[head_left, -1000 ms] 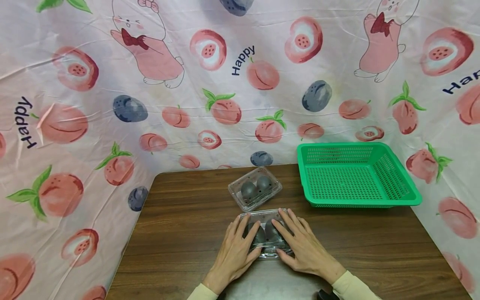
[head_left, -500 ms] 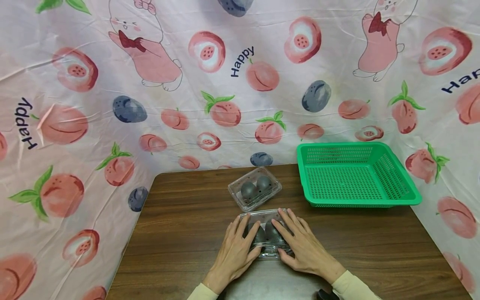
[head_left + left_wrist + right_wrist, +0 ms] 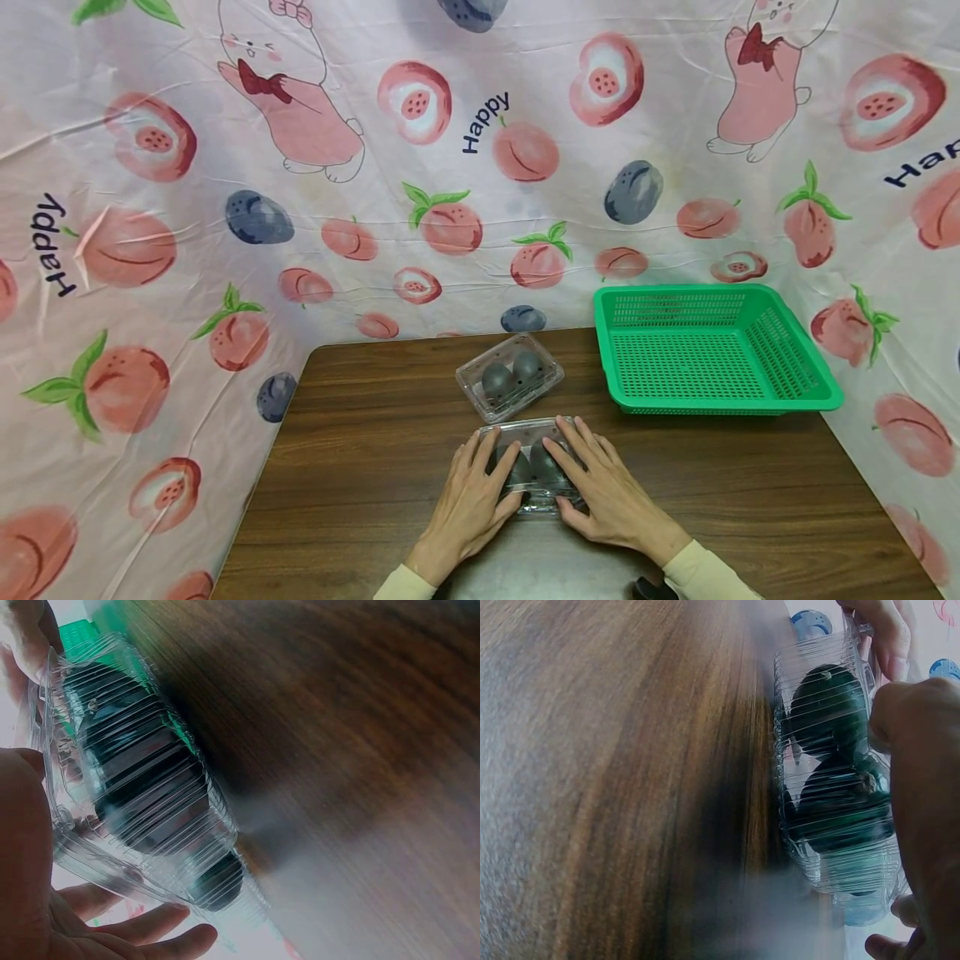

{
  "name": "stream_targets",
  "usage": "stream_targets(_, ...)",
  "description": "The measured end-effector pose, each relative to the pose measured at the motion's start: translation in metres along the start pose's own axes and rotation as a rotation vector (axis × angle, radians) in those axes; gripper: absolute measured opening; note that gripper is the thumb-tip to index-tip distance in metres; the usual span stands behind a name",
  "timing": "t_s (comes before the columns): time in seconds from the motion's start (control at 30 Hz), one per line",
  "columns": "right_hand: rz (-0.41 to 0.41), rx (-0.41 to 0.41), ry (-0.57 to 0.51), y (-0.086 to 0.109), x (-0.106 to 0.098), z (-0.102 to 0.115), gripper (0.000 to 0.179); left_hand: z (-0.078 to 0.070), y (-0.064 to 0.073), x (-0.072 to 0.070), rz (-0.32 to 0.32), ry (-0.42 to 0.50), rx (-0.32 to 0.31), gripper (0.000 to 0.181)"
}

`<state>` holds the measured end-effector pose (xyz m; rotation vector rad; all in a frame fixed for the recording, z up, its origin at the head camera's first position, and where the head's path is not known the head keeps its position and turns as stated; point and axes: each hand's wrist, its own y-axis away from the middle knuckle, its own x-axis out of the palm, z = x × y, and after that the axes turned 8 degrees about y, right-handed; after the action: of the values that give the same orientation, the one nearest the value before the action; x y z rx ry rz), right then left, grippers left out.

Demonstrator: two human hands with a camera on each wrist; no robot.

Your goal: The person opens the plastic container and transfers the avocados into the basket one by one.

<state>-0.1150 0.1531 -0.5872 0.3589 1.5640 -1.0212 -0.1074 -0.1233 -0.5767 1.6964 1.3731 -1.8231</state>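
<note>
A clear plastic clamshell box (image 3: 534, 433) stands at the front middle of the table. Dark green round fruits (image 3: 146, 754) with a stem end show through its ribbed wall. My left hand (image 3: 474, 496) presses on the lid's left side with spread fingers, its thumb at the front edge. On the right side, my right hand (image 3: 600, 483) lies the same way, fingertips on the lid and thumb by the front rim. The lid is down over the fruits. Just behind sits a second clear clamshell box (image 3: 510, 377), set at an angle, with dark round fruits inside.
A green plastic basket (image 3: 720, 367) with perforated walls stands at the back right of the wooden table (image 3: 360, 467), with nothing inside. A cloth (image 3: 450, 183) printed with peaches hangs behind and along both sides. A black object (image 3: 651, 590) shows beside the right wrist.
</note>
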Motion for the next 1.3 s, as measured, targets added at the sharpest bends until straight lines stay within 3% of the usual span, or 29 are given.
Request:
stream_targets(0.43, -0.003, -0.005, -0.007, 0.0, 0.0, -0.001, 0.094, 0.0, -0.001, -0.002, 0.02, 0.015, -0.003, 0.063)
stream_targets(0.63, -0.011, -0.002, -0.023, -0.002, -0.001, -0.001, 0.101, 0.001, -0.007, -0.01, 0.011, 0.113, -0.049, 0.053)
stream_targets(0.87, 0.001, 0.002, -0.03, -0.002, -0.004, -0.001, 0.101, 0.001, -0.007, -0.015, 0.082, 0.156, -0.098, 0.056)
stream_targets(1.3, -0.002, 0.008, -0.029, -0.001, -0.009, 0.0, 0.098, 0.004, -0.006, -0.028, 0.147, 0.221, -0.102, 0.069)
